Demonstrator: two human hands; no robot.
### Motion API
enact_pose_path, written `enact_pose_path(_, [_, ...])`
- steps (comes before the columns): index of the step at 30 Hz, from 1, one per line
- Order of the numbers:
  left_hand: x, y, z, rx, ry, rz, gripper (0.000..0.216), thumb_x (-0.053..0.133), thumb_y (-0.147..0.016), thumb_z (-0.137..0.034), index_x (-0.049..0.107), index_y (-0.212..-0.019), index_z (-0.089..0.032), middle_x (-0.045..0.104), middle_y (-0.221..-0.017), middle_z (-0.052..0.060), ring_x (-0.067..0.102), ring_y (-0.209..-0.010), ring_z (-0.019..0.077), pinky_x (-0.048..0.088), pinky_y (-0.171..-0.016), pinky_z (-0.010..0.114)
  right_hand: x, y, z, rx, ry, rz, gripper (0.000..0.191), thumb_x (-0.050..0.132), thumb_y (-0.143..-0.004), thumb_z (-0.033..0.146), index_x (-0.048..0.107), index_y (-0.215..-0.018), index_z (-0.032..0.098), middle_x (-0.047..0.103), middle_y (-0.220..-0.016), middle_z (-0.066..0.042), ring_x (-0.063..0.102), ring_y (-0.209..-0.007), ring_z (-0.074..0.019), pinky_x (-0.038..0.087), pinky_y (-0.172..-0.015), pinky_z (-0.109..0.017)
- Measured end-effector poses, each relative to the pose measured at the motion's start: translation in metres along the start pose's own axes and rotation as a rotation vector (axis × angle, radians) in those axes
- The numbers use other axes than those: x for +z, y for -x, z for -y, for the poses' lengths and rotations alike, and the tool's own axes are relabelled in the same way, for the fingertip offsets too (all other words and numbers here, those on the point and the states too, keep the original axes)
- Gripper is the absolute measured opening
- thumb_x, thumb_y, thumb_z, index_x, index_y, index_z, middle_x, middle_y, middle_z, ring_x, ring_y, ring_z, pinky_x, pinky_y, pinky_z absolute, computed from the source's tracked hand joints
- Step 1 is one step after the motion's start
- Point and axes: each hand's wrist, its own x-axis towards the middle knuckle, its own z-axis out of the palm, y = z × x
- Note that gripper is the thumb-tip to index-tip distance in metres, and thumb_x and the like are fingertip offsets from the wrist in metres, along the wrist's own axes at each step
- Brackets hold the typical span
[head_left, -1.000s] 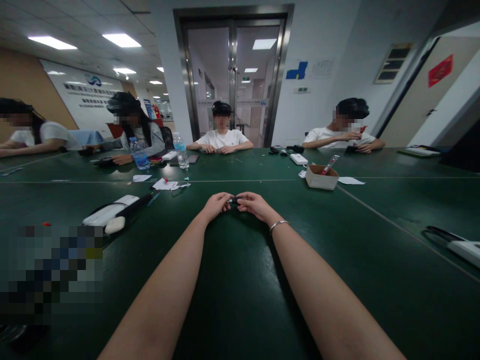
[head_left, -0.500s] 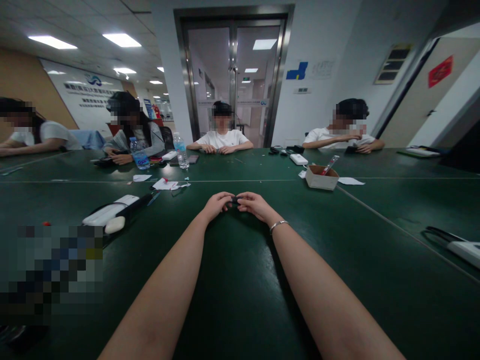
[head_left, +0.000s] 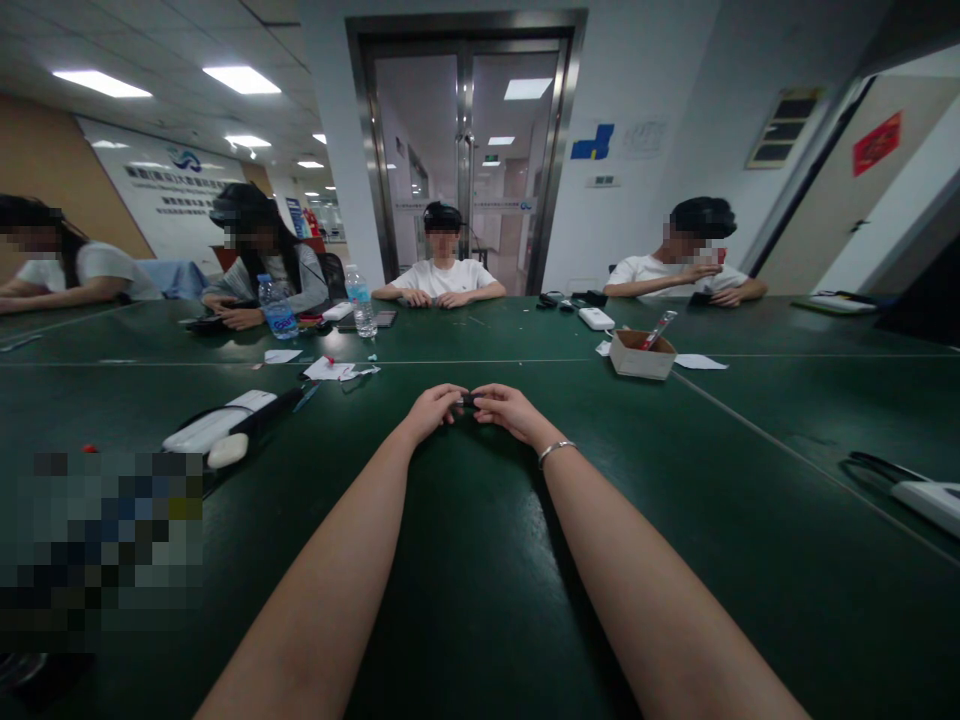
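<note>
Both my arms stretch forward over the dark green table (head_left: 480, 560). My left hand (head_left: 433, 408) and my right hand (head_left: 504, 407) meet at the middle, fingers curled. Between the fingertips they pinch a small dark object (head_left: 468, 400), too small to name. A thin bracelet (head_left: 556, 451) circles my right wrist.
A small cardboard box (head_left: 642, 355) stands ahead right. White and black devices (head_left: 225, 425) lie to the left, paper scraps (head_left: 330, 369) and two water bottles (head_left: 362, 301) beyond. A white device (head_left: 926, 495) lies at the right edge. Several people sit across the table.
</note>
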Motion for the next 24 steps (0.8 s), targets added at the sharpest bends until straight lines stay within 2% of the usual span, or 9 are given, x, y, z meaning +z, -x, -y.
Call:
enact_pose_path(5, [-0.001,-0.001,0.000,0.001,-0.023,0.005,0.033,0.050,-0.079,-0.035,0.062,-0.101,-0.014,0.057,-0.067,0.001,0.049,-0.048,0.0076,0.032,-0.043,0.018,0.002,0.001,0.001,0.007,0.003,-0.017,0.017,0.066,-0.076,0.003,0.062,-0.089,0.012,0.064,-0.071,-0.003,0.064,-0.059,-0.0100,0.056,-0.055,-0.017])
enact_pose_path(9, [-0.001,0.000,0.001,-0.001,-0.031,0.007,0.032,0.052,-0.078,-0.034,0.062,-0.102,-0.016,0.059,-0.076,0.002,0.050,-0.051,0.0076,0.032,-0.044,0.018,0.002,0.002,0.002,0.008,0.000,-0.010,0.017,0.066,-0.075,0.003,0.061,-0.089,0.012,0.064,-0.071,-0.003,0.063,-0.058,-0.0095,0.055,-0.056,-0.017])
enact_pose_path(12, [0.000,0.001,-0.001,0.008,-0.033,0.006,0.033,0.051,-0.079,-0.038,0.063,-0.100,-0.015,0.058,-0.070,0.002,0.049,-0.050,0.0080,0.032,-0.044,0.019,0.000,0.000,0.000,-0.012,0.035,-0.003,0.018,0.068,-0.074,0.006,0.061,-0.090,0.013,0.063,-0.069,-0.002,0.062,-0.055,-0.0088,0.054,-0.053,-0.017])
enact_pose_path(16, [0.002,0.003,-0.003,0.026,-0.027,-0.048,0.039,0.053,-0.078,-0.047,0.061,-0.098,-0.015,0.054,-0.064,0.000,0.047,-0.048,0.0082,0.031,-0.043,0.019,0.002,-0.005,-0.006,-0.075,0.298,0.006,0.025,0.071,-0.070,0.008,0.057,-0.090,0.014,0.061,-0.063,0.002,0.054,-0.041,-0.0060,0.045,-0.037,-0.014])
enact_pose_path(20, [0.003,0.006,-0.002,0.076,0.005,-0.080,0.037,0.061,-0.073,-0.051,0.053,-0.085,-0.017,0.049,-0.057,-0.004,0.044,-0.046,0.0080,0.032,-0.044,0.020,0.012,-0.007,-0.012,-0.155,0.574,-0.066,0.027,0.076,-0.063,0.012,0.056,-0.080,0.016,0.058,-0.061,0.005,0.047,-0.034,-0.0029,0.035,-0.029,-0.012])
enact_pose_path(24, [0.008,0.005,-0.005,0.079,-0.005,-0.010,0.040,0.063,-0.070,-0.054,0.046,-0.077,-0.018,0.048,-0.058,-0.005,0.044,-0.047,0.0081,0.034,-0.047,0.021,0.022,-0.003,-0.012,-0.211,0.580,-0.109,0.021,0.073,-0.069,0.020,0.054,-0.077,0.016,0.058,-0.063,0.004,0.049,-0.036,-0.0031,0.034,-0.031,-0.012])
